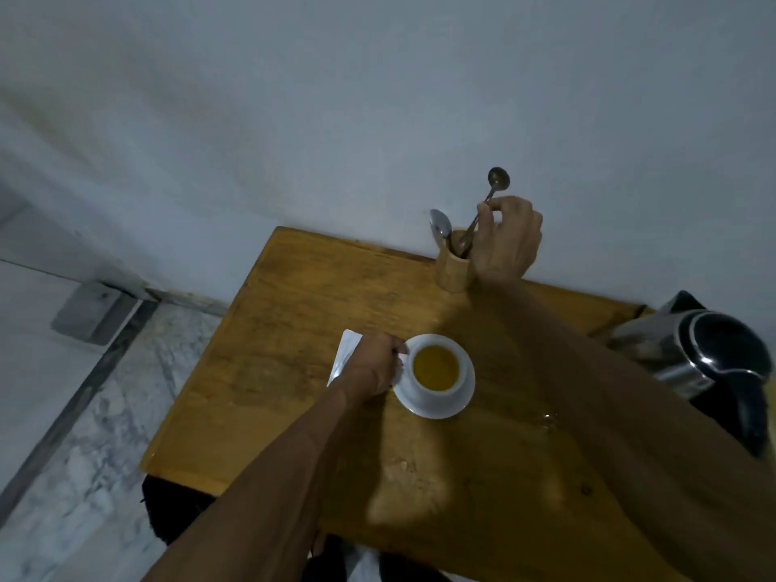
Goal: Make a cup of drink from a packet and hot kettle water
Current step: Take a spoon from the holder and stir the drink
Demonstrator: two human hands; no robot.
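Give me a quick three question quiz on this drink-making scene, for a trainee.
1. True or false: the cup stands on a saucer.
2. What does the right hand pinch? A) a packet B) a spoon C) the kettle
3. Fill in: the spoon's lower end sits in the wooden ___.

Key:
1. True.
2. B; the left hand is at the cup's side.
3. holder.
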